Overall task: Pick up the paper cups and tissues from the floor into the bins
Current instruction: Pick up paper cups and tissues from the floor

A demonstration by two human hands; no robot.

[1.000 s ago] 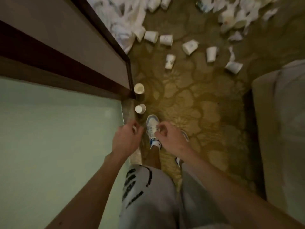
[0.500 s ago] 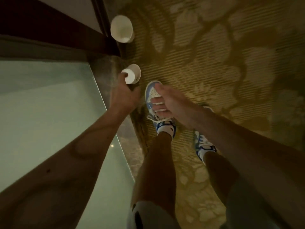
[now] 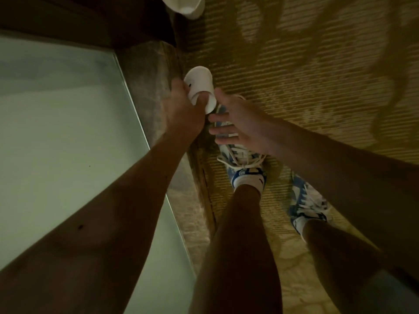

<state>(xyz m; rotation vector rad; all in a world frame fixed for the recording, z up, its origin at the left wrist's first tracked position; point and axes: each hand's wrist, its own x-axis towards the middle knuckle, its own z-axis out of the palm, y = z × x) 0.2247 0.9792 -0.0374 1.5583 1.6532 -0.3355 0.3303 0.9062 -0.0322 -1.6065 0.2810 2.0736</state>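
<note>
Gripping cup [image 3: 200, 83] in left hand [image 3: 183, 112], fingers curled round its wall, at carpet [image 3: 317, 71] edge beside glass [image 3: 68, 132]; lifted or not, cannot tell. Holding right hand [image 3: 238, 125] spread and empty just beside cup, likely to steady it or take it. Noting second cup [image 3: 183, 6] farther ahead, probably next. No bin in view.

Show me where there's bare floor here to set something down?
The patterned carpet is bare right of the held paper cup and beyond the right hand. So is the glass panel left of the left hand. Crowded: where hands, cup and sneaker meet, and around the second cup at top.
</note>
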